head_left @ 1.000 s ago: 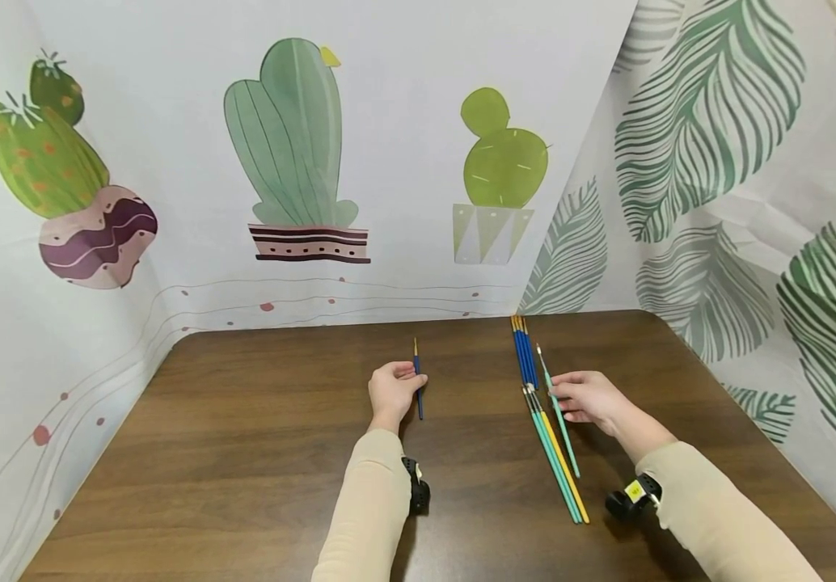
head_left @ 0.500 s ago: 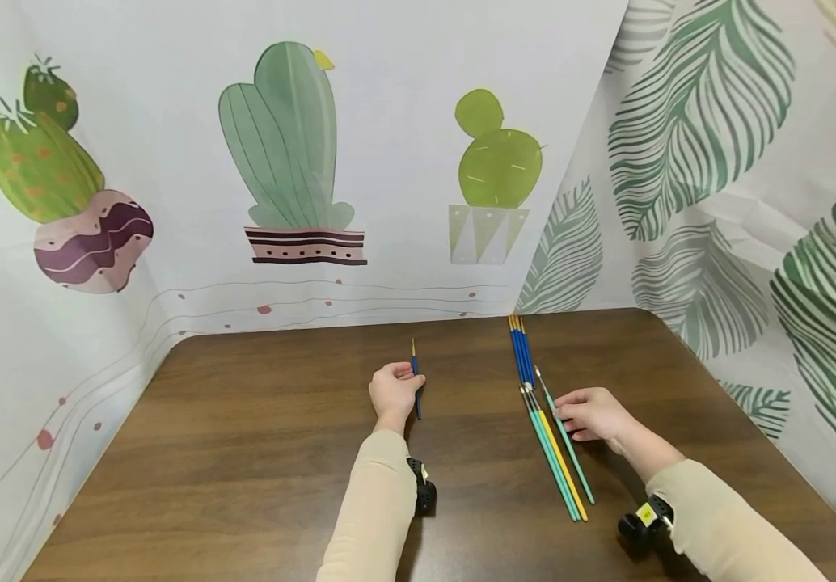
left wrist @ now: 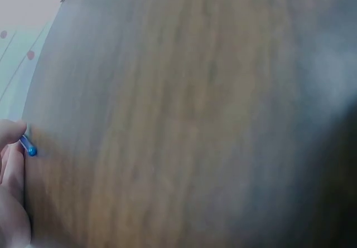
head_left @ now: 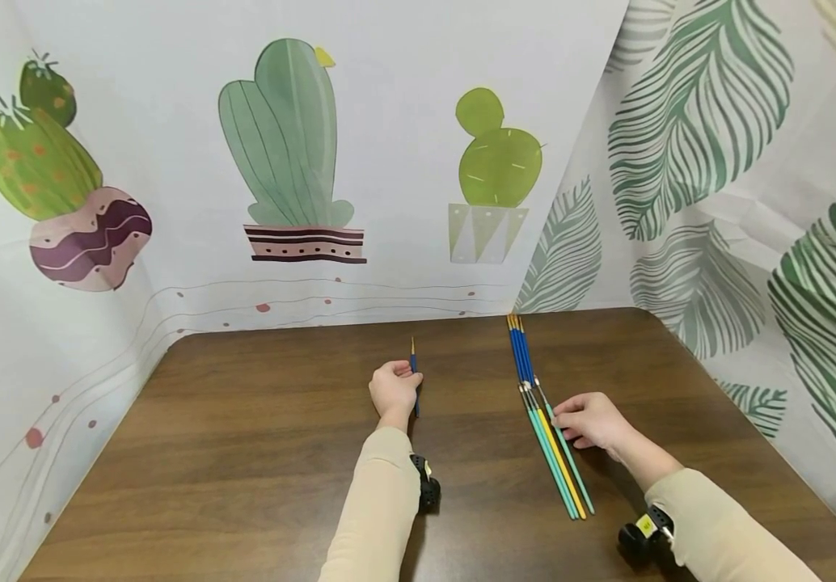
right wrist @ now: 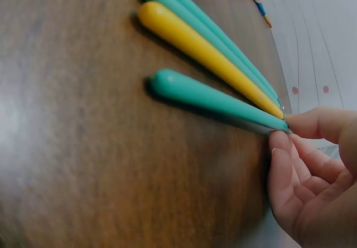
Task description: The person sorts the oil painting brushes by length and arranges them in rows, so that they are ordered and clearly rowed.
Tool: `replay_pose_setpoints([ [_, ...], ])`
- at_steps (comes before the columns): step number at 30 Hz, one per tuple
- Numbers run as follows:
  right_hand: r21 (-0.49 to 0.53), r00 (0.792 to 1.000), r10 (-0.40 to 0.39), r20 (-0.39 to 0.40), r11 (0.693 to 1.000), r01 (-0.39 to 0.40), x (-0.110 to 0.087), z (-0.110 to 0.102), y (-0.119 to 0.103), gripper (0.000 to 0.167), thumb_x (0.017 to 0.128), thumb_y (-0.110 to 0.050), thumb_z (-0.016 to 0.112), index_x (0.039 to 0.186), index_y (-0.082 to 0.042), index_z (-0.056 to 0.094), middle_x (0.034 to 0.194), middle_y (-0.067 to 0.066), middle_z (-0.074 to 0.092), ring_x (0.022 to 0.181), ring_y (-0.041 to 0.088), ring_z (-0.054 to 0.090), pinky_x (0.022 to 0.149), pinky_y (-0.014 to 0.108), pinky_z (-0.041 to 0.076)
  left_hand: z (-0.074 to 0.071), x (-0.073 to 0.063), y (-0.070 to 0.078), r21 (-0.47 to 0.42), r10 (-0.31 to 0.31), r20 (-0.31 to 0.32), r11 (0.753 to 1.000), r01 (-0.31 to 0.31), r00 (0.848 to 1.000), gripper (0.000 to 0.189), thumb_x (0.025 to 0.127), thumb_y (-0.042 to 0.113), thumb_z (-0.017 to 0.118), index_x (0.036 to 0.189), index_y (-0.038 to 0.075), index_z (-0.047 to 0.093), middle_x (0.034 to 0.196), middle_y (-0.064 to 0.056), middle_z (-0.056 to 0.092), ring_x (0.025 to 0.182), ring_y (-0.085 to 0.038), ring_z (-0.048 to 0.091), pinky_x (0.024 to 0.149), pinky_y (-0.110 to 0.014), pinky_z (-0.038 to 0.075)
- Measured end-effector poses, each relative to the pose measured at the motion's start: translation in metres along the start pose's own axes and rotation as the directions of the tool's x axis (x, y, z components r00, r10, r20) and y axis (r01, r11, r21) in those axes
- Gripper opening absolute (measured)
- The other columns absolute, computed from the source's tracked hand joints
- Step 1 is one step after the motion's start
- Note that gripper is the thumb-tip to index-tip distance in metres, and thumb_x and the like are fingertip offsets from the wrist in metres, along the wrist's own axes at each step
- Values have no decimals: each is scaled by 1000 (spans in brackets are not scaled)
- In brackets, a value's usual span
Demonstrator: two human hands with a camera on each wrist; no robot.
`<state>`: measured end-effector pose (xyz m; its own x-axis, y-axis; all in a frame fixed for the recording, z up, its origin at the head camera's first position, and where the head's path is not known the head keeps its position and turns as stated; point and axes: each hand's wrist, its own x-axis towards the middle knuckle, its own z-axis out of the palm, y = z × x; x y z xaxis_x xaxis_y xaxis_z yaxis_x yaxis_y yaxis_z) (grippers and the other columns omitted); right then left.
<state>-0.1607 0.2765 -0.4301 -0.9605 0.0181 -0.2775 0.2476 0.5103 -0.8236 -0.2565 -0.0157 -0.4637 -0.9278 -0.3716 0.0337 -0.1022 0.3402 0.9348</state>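
In the head view, my left hand (head_left: 393, 391) pinches a thin blue paintbrush (head_left: 413, 356), bristles toward the wall. The blunt tip of that blue paintbrush (left wrist: 30, 147) pokes out beneath my fingers in the left wrist view. My right hand (head_left: 594, 420) pinches a green paintbrush (head_left: 576, 470) between thumb and fingers. It lies alongside a yellow paintbrush (head_left: 560, 457), which rests beside two more green paintbrushes (head_left: 551, 461). From the right wrist, the pinched green paintbrush (right wrist: 217, 98) sits close to the table, its rounded end apart from the yellow one.
Several blue paintbrushes (head_left: 519, 349) lie side by side beyond the green and yellow ones, near the far edge of the brown wooden table (head_left: 243, 436). A printed cloth (head_left: 403, 162) with cactus and leaf patterns hangs behind it. Each wrist wears a black camera (head_left: 427, 485).
My right hand has brought the green paintbrush nearer to me and down in line with the yellow and green ones. My left hand keeps its pinch on the blue paintbrush, almost still.
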Motion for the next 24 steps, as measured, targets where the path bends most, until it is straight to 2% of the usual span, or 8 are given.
replay_pose_setpoints([
  [10,-61,1000,4,-5,998,-4,-2,2,-5,29,82,-8,67,103,10,63,81,9,66,67,15,61,56,33,56,0,-1,1,6,9,-39,1000,-9,999,22,71,2,77,93,2,73,86,-10,74,80,-21,72,79,-33,57],
  [24,-71,1000,4,-16,997,-5,-3,4,-5,27,81,-10,69,100,8,65,79,8,65,67,15,60,56,32,56,-1,-6,6,38,1,-94,999,3,996,22,73,1,71,95,1,73,87,-9,74,82,-22,72,82,-35,55],
])
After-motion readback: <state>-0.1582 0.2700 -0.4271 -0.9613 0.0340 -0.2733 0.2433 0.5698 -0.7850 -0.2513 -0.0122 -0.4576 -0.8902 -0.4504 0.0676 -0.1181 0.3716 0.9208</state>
